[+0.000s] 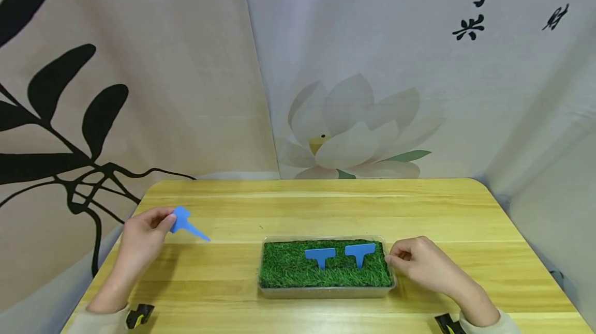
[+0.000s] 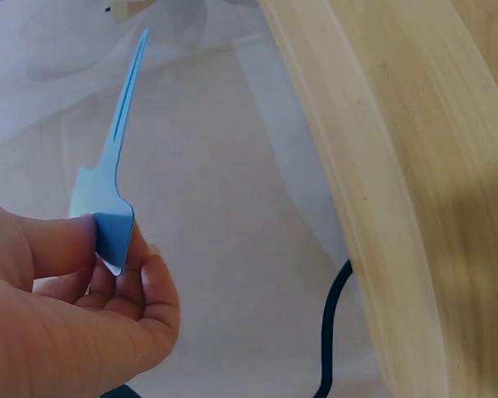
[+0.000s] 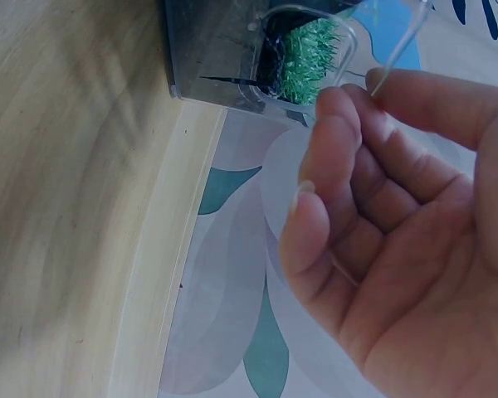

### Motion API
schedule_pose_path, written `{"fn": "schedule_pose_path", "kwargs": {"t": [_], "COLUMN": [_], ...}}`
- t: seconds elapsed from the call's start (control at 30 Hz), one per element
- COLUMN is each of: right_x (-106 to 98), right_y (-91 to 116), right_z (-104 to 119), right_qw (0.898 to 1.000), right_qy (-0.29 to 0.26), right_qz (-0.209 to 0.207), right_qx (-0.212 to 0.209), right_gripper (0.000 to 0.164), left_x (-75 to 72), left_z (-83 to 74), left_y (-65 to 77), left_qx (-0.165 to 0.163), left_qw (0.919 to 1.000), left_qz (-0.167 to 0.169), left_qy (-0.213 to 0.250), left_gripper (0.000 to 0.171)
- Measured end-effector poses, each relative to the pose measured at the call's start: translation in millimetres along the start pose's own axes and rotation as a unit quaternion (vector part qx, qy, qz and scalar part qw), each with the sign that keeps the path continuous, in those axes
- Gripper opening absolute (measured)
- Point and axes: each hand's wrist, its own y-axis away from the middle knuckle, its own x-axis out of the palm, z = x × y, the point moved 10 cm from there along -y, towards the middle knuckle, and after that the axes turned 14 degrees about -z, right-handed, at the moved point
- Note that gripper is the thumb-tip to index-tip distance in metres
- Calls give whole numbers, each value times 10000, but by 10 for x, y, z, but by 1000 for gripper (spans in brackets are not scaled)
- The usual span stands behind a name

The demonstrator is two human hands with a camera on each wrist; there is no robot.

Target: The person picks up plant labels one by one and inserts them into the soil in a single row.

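My left hand point(image 1: 139, 245) holds a blue T-shaped plant label point(image 1: 181, 219) above the left side of the table, its pointed stem facing right. In the left wrist view, thumb and fingers pinch the label point(image 2: 102, 203) by its broad head. A clear plastic tray point(image 1: 326, 293) filled with green artificial grass point(image 1: 281, 267) stands near the middle. Two more blue labels, a left one point(image 1: 320, 254) and a right one point(image 1: 360, 250), stand upright in the grass. At the tray's right end my right hand point(image 1: 428, 267) pinches the clear rim between thumb and index finger.
The light wooden table point(image 1: 209, 292) has rounded back corners. Behind it hangs a printed cloth point(image 1: 195, 65) with dark leaves, a pale flower and black characters. A dark strap piece point(image 1: 139, 316) shows by the left cuff, another point(image 1: 449, 323) by the right.
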Motion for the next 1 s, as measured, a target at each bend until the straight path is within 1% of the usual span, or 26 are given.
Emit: {"fn": "schedule_pose_path", "kwargs": {"t": [0.07,0.17,0.27,0.33,0.43,0.6,0.83,0.9,1.0], "right_x": [0,-1,2,5,10,13,20,24,30], "right_y": [0,1,-1,-2,-2,4,2,3,7], "right_z": [-4,-14,-24,-29,-34,-35,-36,-39,-41], "right_qw": [10000,10000,9999,9999,9999,9999,9999,9999,9999], "right_qy": [-2,-3,8,22,11,-16,-31,-25,-5], "right_qz": [16,39,61,64,71,65,40,38,34], "right_qx": [15,59,110,123,143,143,110,110,99], "right_gripper": [20,20,19,20,20,20,19,19,19], "left_x": [5,36,74,95,117,150,212,224,245], "left_z": [-39,-78,-87,-105,-167,-316,-467,-491,-506], "left_y": [13,32,60,86,138,199,248,264,285], "left_qx": [33,-34,-152,-149,-35,262,641,683,656], "left_qw": [9998,9989,9982,9977,9960,9916,9865,9857,9850], "left_qz": [-89,-111,-84,-104,-184,-306,-264,-283,-330], "left_qy": [181,454,566,659,874,1231,1486,1516,1561], "left_gripper": [18,17,18,19,17,13,13,12,12]}}
